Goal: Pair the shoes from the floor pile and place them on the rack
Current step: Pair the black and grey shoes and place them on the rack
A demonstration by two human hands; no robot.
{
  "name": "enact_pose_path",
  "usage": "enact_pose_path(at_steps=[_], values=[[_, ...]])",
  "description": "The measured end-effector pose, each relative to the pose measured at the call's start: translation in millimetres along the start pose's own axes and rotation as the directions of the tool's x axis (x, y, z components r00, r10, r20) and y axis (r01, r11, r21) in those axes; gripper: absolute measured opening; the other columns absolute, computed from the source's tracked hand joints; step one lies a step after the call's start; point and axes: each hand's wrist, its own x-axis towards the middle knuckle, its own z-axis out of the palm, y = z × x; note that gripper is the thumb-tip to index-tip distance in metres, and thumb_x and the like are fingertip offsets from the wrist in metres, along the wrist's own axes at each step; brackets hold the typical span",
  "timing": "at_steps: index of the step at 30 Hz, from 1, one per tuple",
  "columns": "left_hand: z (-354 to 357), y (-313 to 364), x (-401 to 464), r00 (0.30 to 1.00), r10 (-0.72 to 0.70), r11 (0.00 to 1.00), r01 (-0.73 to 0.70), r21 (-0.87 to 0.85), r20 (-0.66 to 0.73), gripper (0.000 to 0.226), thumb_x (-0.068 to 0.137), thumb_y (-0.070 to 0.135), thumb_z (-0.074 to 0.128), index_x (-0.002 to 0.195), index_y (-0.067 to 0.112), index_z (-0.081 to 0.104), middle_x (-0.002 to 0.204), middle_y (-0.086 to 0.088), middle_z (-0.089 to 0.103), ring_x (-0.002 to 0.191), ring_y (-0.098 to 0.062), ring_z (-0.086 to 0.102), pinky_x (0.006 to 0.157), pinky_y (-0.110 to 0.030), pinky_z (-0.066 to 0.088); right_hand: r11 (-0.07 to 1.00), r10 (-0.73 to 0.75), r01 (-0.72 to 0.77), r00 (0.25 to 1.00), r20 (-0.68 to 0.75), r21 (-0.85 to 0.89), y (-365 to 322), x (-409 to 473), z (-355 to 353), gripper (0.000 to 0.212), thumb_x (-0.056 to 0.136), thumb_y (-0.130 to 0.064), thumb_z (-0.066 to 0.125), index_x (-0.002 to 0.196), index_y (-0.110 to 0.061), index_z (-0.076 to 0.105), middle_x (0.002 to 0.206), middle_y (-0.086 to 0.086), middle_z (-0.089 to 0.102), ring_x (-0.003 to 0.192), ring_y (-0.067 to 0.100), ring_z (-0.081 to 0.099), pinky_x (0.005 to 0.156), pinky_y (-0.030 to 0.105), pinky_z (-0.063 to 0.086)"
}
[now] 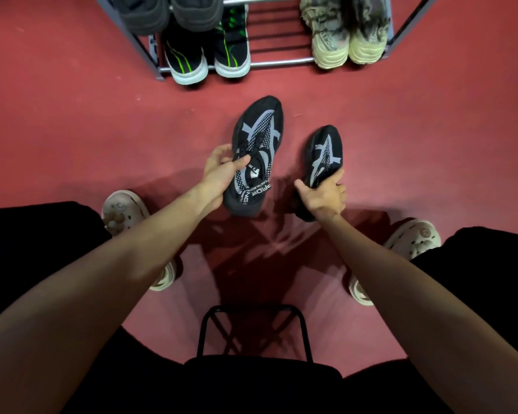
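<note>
Seated on a black stool, pale clogs planted either side, you hold a matched pair of black-and-grey trainers above the red floor. Your left hand grips the left trainer at its collar, thumb and fingers curled round the tongue and laces. Your right hand wraps the right trainer at the heel, fingers folded over its upper. The two shoes sit near each other without touching. Both long axes run away from you, toes aimed at the rack; the left one tilts slightly rightward.

That alignment is what the next move likely turns on: heels in your hands, toes already leading, so a straight forward reach should carry them in. Ahead, the bottom shelf holds black trainers with green stripes on the left and beige chunky trainers on the right. The bare bars between them look like the open slot, almost dead ahead of both hands. Dark grey shoes fill the shelf above at left. No other loose shoes are visible on the floor.
</note>
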Motion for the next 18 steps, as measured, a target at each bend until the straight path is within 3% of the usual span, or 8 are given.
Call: enact_pose_path(at_steps=[4, 7, 11, 15, 18], values=[[2, 21, -31, 1.000, 0.006, 1.000, -0.006, -0.012, 0.003, 0.035, 0.086, 0.009, 0.067, 0.117, 0.013, 0.052, 0.082, -0.002, 0.066, 0.056, -0.005, 0.067, 0.050, -0.018, 0.055, 0.971, -0.212, 0.199, 0.972, -0.097, -0.130, -9, -23, -50, 0.109, 0.072, -0.056, 0.068, 0.152, -0.016, 0.005, 0.137, 0.021, 0.041, 0.130, 0.038, 0.035, 0.106, 0.050, 0.027], [3, 39, -59, 0.999, 0.048, 0.999, -0.049, 0.005, 0.008, 0.040, 0.085, 0.009, 0.068, 0.122, 0.007, 0.055, 0.091, -0.005, 0.070, 0.065, -0.007, 0.066, 0.055, -0.017, 0.055, 0.916, -0.377, 0.344, 0.913, -0.154, -0.204, -16, -46, -88, 0.106, 0.070, -0.055, 0.068, 0.151, -0.016, 0.012, 0.132, 0.020, 0.044, 0.125, 0.038, 0.038, 0.102, 0.050, 0.030], [0, 71, -104, 0.986, 0.154, 0.988, -0.156, 0.023, 0.072, 0.031, 0.083, -0.003, 0.064, 0.113, 0.000, 0.060, 0.083, -0.005, 0.072, 0.052, -0.002, 0.067, 0.054, -0.015, 0.055, 0.915, -0.404, 0.388, 0.893, -0.200, -0.114, -25, -82, -136, 0.100, 0.069, -0.053, 0.069, 0.148, -0.018, 0.019, 0.133, 0.019, 0.045, 0.127, 0.039, 0.038, 0.104, 0.050, 0.030], [-12, 107, -142, 0.958, 0.262, 0.965, -0.264, 0.000, 0.113, 0.040, 0.081, 0.000, 0.066, 0.120, -0.005, 0.060, 0.108, -0.019, 0.070, 0.078, -0.018, 0.069, 0.080, -0.030, 0.057, 0.859, -0.504, 0.506, 0.808, -0.305, -0.080, -23, -120, -187, 0.091, 0.062, -0.052, 0.067, 0.141, -0.025, 0.031, 0.126, 0.015, 0.051, 0.121, 0.038, 0.042, 0.101, 0.049, 0.034], [-15, 137, -172, 0.919, 0.379, 0.925, -0.374, -0.062, 0.106, 0.043, 0.081, 0.000, 0.065, 0.123, -0.005, 0.057, 0.110, -0.018, 0.069, 0.088, -0.021, 0.069, 0.087, -0.030, 0.056, 0.802, -0.569, 0.591, 0.712, -0.411, -0.087, -28, -148, -220, 0.083, 0.058, -0.052, 0.059, 0.134, -0.028, 0.040, 0.121, 0.010, 0.053, 0.115, 0.034, 0.046, 0.097, 0.043, 0.036]])
